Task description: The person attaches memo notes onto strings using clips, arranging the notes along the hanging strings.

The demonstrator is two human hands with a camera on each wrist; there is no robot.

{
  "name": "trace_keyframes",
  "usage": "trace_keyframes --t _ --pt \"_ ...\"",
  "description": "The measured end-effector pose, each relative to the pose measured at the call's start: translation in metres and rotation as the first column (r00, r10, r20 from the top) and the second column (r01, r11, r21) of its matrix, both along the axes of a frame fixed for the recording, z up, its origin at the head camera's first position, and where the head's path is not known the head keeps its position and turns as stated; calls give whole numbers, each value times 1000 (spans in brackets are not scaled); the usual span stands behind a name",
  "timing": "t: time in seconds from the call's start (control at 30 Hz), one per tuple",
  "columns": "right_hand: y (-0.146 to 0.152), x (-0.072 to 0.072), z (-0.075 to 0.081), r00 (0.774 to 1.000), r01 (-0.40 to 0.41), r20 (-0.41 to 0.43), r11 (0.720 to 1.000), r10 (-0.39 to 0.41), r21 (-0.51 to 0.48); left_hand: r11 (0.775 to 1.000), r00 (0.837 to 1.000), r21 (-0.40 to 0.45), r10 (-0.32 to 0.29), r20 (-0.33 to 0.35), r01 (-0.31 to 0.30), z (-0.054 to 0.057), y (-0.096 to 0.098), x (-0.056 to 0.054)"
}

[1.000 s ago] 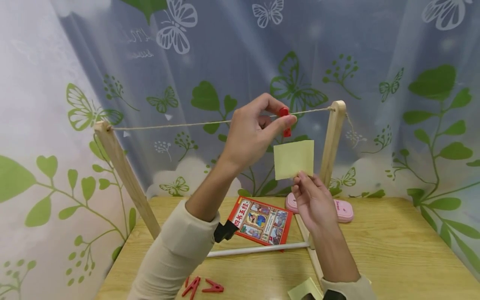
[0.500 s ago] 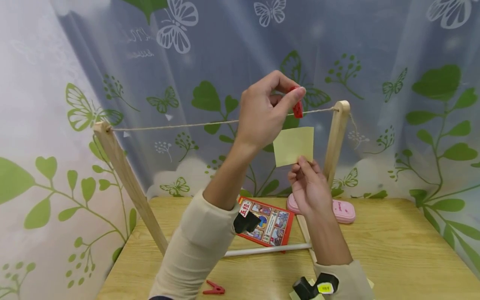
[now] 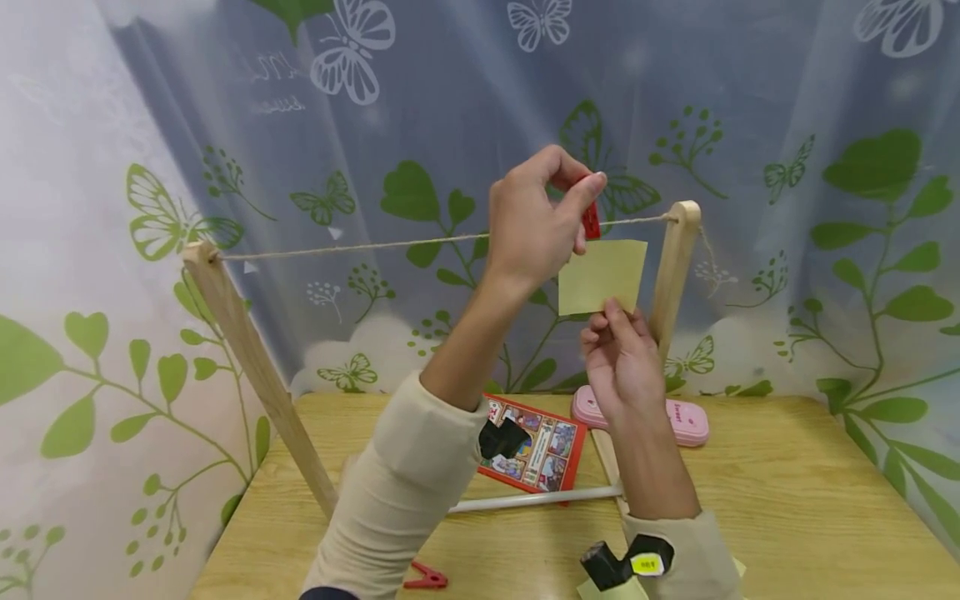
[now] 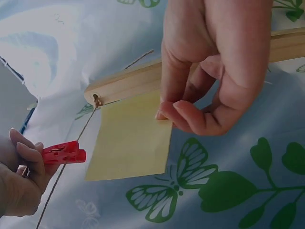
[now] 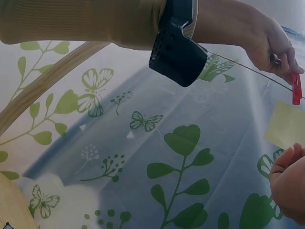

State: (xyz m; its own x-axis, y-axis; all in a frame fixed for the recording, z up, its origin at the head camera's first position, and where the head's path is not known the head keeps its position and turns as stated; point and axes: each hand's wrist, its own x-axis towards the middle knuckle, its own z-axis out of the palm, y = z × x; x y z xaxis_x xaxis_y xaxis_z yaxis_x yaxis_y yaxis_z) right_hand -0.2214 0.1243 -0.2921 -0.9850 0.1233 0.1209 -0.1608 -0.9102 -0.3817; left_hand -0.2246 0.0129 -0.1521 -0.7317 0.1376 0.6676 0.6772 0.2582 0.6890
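A red clothespin (image 3: 592, 222) is pinched between the thumb and fingers of my left hand (image 3: 534, 221), pointing down across the taut string (image 3: 360, 249). In the left wrist view the clothespin (image 4: 62, 153) overlaps the string. My right hand (image 3: 628, 362) pinches a square yellow sticky note (image 3: 600, 279) by its lower edge and holds it upright. The note's top edge stands just under the clothespin's lower end in the head view. The left wrist view shows the note (image 4: 131, 138) hanging apart from the clothespin, below the string.
Wooden posts hold the string at the left (image 3: 255, 358) and right (image 3: 672, 275). A white rod (image 3: 536, 499) runs low between them. On the table (image 3: 787, 500) lie a red picture book (image 3: 551, 454), a pink case (image 3: 688, 422), another red clothespin (image 3: 427, 577) and more yellow notes (image 3: 611, 590).
Both hands first rose, the left also moving right with the clothespin. Since then the note has shifted right and slightly up, closer to the clothespin, while the left hand has barely moved.
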Motion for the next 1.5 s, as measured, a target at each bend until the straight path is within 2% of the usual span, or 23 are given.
trace_keyframes --t 0.2,0.53,0.87,1.17,1.33,1.5 --pt "-1 0 2 1000 3 -14 1000 -3 21 1000 999 14 -13 48 12 -5 3 -1" --pt "-2 1 1 999 10 -36 1000 -9 19 998 992 -62 3 129 5 -7 1 -3" --pt "-2 1 3 999 9 -41 1000 -9 -3 986 979 -160 -8 206 41 -4 -2 -3" --pt "-1 3 2 999 8 -37 1000 -7 18 983 959 -153 -56 279 102 -3 -6 -3" --pt "-1 3 2 999 4 -34 999 -3 44 983 963 -140 -83 255 122 -5 -7 -2" --pt "-1 4 2 999 2 -40 999 0 48 986 972 -121 -82 220 111 -5 -9 0"
